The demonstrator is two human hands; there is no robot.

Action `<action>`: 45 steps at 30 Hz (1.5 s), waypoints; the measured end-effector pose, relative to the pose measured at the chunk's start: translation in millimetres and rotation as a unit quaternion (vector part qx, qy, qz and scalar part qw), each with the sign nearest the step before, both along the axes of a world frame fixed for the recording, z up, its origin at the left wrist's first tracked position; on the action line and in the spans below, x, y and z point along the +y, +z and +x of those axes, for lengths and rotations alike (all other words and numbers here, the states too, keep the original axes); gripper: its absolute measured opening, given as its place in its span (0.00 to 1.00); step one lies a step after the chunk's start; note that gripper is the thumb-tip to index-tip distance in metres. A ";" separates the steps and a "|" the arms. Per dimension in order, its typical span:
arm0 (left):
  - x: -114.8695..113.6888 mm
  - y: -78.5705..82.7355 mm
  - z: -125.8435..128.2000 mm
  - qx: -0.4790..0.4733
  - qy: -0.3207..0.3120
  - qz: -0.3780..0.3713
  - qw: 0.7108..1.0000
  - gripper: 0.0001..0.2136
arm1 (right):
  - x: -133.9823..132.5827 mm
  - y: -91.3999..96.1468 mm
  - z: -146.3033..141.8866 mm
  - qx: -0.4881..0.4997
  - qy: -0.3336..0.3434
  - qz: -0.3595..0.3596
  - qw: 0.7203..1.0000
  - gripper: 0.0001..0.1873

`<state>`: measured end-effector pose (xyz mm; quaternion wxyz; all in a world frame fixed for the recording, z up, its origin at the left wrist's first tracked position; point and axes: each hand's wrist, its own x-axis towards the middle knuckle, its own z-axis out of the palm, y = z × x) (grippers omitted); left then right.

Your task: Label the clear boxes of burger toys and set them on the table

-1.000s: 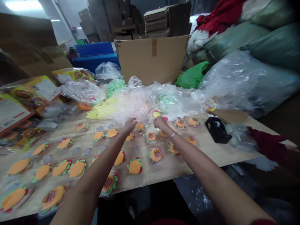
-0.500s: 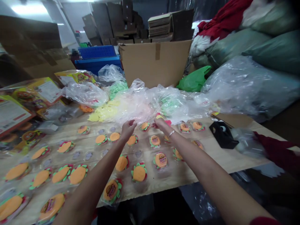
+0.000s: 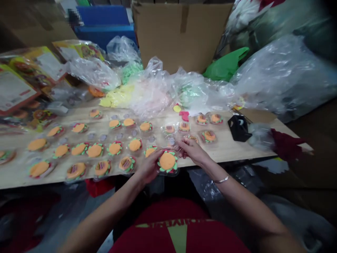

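My left hand [image 3: 150, 168] is closed on the left side of a clear plastic clamshell box, near the table's front edge. A toy burger [image 3: 167, 161] with an orange bun and green frilled leaf sits in its base. The box's clear lid [image 3: 170, 143] stands raised behind the burger. My right hand [image 3: 191, 149], with a bangle at the wrist, has its fingers bent in at the lid's right edge and appears to pinch it. Just behind the right hand, a packed toy burger [image 3: 191, 138] is partly covered. More boxed burgers [image 3: 95, 150] lie in rows to the left.
Plastic bags of pink, green and yellow pieces [image 3: 155, 95] line the table's back, before a large carton [image 3: 181, 38]. A black tape dispenser [image 3: 239, 128] stands right. Printed packages [image 3: 23, 80] are piled left. A pink piece [image 3: 184, 116] lies behind the boxes.
Both hands have come back from the rear bags toward the front edge, now at an open burger box. The view has tilted downward.
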<state>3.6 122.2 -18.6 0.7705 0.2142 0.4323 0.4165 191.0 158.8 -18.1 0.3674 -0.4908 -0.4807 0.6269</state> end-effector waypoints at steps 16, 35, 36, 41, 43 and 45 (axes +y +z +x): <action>-130.8 -2.5 -8.4 0.120 0.030 -0.027 0.992 0.09 | -130.3 -42.2 -16.8 0.192 0.069 -0.091 0.975 0.27; -142.0 -2.9 -59.4 0.196 -0.197 0.268 0.923 0.36 | -141.9 -34.8 12.6 0.118 0.229 0.037 0.966 0.26; -141.8 -4.6 -60.9 0.195 -0.204 0.269 0.921 0.35 | -143.1 -34.1 13.4 0.109 0.240 0.035 0.964 0.27; -148.7 -13.7 -57.7 0.161 -0.201 0.174 0.951 0.22 | -148.2 -28.4 19.1 0.084 0.305 0.027 0.948 0.33; -151.2 -13.2 -53.5 0.178 -0.154 0.178 0.955 0.13 | -148.7 -28.8 19.4 0.060 0.312 0.058 0.946 0.35; -151.3 -9.8 -48.3 0.187 -0.113 0.203 0.954 0.11 | -148.6 -31.2 17.4 0.045 0.304 0.090 0.947 0.35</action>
